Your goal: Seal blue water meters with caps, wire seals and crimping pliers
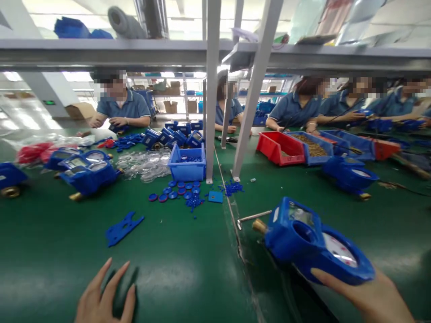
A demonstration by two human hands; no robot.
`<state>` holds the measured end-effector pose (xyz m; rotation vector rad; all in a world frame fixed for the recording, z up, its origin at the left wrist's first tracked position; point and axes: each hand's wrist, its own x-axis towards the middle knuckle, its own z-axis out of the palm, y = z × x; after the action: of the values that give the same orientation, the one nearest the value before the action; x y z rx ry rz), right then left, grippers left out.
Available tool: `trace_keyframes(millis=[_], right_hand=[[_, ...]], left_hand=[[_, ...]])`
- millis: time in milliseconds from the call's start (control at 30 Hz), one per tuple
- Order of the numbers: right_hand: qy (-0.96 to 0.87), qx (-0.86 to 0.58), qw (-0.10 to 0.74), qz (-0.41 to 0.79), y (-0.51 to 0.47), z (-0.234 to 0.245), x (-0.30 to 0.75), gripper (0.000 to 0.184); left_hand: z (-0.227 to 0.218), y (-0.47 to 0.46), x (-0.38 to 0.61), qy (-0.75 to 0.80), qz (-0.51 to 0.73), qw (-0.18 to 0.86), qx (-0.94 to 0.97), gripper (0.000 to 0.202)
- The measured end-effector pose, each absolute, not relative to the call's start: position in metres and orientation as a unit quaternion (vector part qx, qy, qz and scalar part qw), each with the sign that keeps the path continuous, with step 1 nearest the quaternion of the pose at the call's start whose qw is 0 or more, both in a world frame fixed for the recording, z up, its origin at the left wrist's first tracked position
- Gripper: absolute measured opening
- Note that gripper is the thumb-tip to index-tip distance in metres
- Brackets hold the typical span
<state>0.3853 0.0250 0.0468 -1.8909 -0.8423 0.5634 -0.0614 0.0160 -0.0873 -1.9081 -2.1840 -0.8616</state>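
My right hand (pixel 363 291) grips a blue water meter (pixel 313 242) at its near end, thumb along the side. The meter is tilted over the right part of the green table, showing a round dial, a small display window and a brass fitting (pixel 260 225). Fingers spread, my left hand (pixel 106 296) is at the near left, low over the table and holding nothing. Beyond its fingertips lies a flat blue plastic plate (pixel 123 229) with a notched end. A thin metal tool with a bent end (pixel 254 216) lies just left of the meter.
Small blue round caps (pixel 173 195) lie before a blue bin (pixel 187 163). More meters (pixel 90 172) and clear plastic covers (pixel 144 163) are at left. White shelf posts (pixel 213 89) rise mid-table. A red bin (pixel 280 150) stands back right; several co-workers (pixel 124 107) sit opposite.
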Motion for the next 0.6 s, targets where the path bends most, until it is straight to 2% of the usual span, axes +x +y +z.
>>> trace_keyframes(millis=[133,300,400,500,600], right_hand=[[-0.440,-0.713,0.449,0.311,0.036,0.045,0.321,0.092],[-0.494,-0.619,0.411,0.452,0.060,0.027,0.276,0.096],[-0.543,-0.582,0.374,0.476,0.072,0.012,0.274,0.099],[-0.585,-0.550,0.335,0.493,0.081,0.003,0.282,0.103],[-0.588,-0.543,0.323,0.505,0.083,0.002,0.288,0.117]], left_hand=[[-0.073,0.013,-0.052,-0.732,-0.268,0.079,-0.621,0.050],[-0.073,0.013,-0.050,-0.730,-0.259,0.074,-0.628,0.050],[-0.081,0.013,-0.058,-0.737,-0.256,0.017,-0.626,0.050],[-0.082,0.019,-0.072,-0.729,-0.294,-0.091,-0.611,0.053],[-0.068,0.045,-0.082,-0.700,-0.359,-0.126,-0.605,0.058]])
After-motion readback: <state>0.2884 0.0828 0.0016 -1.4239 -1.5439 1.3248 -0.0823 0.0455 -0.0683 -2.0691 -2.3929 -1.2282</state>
